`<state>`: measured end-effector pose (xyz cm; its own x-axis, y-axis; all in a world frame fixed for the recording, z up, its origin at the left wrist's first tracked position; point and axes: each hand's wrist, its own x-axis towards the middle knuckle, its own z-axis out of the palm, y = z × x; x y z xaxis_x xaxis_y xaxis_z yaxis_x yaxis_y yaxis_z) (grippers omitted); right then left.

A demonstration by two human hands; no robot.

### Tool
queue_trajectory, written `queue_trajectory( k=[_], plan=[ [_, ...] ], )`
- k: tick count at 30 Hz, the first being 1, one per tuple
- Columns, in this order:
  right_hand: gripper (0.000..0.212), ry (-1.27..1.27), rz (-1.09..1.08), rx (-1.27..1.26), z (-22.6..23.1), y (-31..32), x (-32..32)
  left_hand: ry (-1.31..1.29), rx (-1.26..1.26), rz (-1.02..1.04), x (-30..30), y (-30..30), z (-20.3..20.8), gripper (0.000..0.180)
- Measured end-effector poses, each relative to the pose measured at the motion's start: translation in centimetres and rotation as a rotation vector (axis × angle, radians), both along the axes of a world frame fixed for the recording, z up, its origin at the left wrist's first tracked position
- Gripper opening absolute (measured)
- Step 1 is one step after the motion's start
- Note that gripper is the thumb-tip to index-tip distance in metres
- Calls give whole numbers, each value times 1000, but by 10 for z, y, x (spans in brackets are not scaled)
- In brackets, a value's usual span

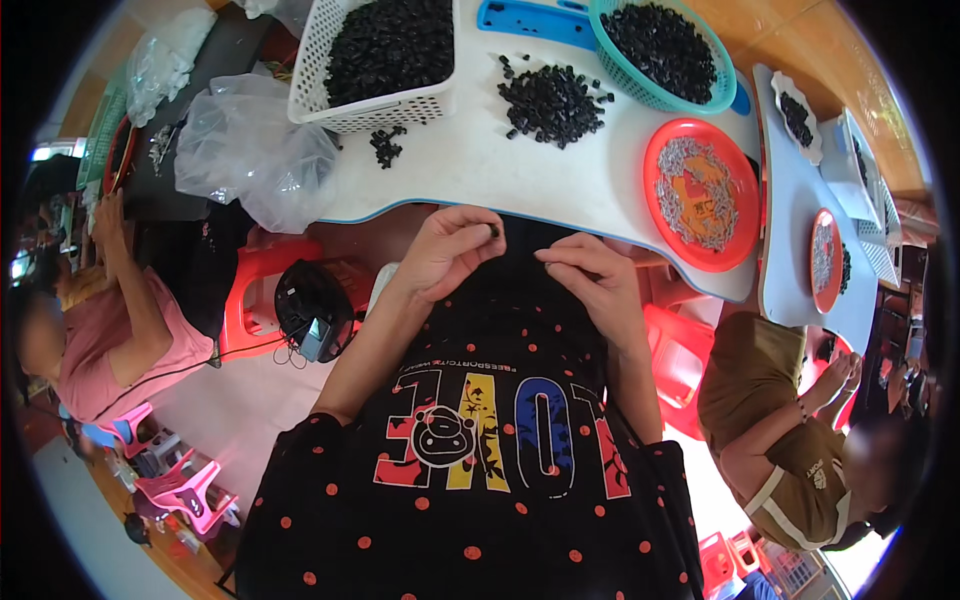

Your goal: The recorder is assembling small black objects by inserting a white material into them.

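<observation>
My left hand (448, 250) is raised in front of the table edge, thumb and forefinger pinched on a small black plastic part (494, 230). A short gap away, my right hand (602, 282) is closed in a pinch too; what its fingertips hold, if anything, is too small to make out. On the table beyond lies a loose pile of small black plastic parts (553, 105), with a smaller cluster of black parts (386, 147) to its left. To the right, a red plate (742, 238) carries many small silvery metal pieces (688, 160).
A white perforated basket (375, 118) and a green basket (640, 88), both full of black parts, stand at the back beside a blue tray (530, 20). Clear plastic bags (250, 150) lie at left. People sit on both sides; red stools (262, 290) are close by.
</observation>
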<state>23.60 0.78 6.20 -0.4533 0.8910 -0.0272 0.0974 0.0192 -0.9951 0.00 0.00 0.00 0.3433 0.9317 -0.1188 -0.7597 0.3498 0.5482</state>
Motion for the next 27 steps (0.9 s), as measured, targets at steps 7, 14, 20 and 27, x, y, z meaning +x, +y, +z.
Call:
queue_trajectory(
  k=[7,14,20,27],
  plan=[
    [18,101,-269,28,40,-17,-30,37,20,9,18,-7,48,15],
    [13,-34,-229,216,40,-28,-42,50,53,34,14,-24,46,16],
    [22,-245,-314,560,31,-31,-54,44,8,27,11,-26,34,16],
    [36,-254,-305,562,11,-14,-63,-139,-224,73,13,-11,19,15]
  ],
)
